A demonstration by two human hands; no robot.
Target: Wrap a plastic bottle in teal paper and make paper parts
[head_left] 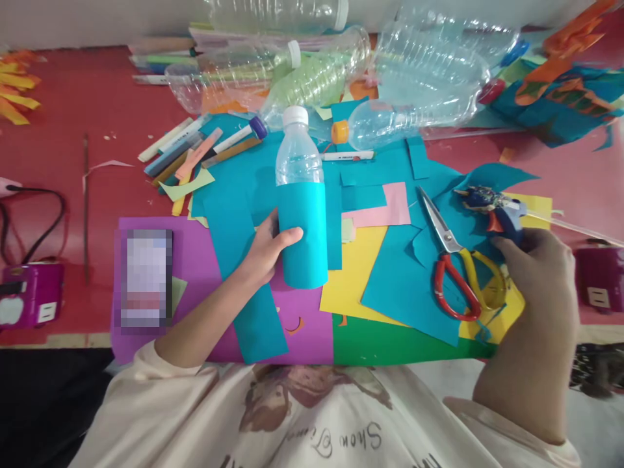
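Observation:
My left hand point(270, 250) is wrapped round a clear plastic bottle point(301, 214) with a white cap, its thumb on the blue paper sleeve point(305, 260) that covers the lower part. The bottle leans slightly, cap toward the far side. On the right, my right hand point(541, 273) grips a dark blue glue gun point(509, 218) by its handle; a clear glue stick point(570, 226) sticks out of its back. Scissors point(453, 253) with one red and one yellow handle lie partly spread just left of that hand, on blue paper point(404, 279).
Several empty plastic bottles point(414, 120) lie along the back. Markers point(180, 153) are heaped at the back left. A phone point(146, 279) rests on purple paper point(207, 260). Magenta boxes point(34, 296) stand at both sides, and paper crafts point(560, 104) at the far right.

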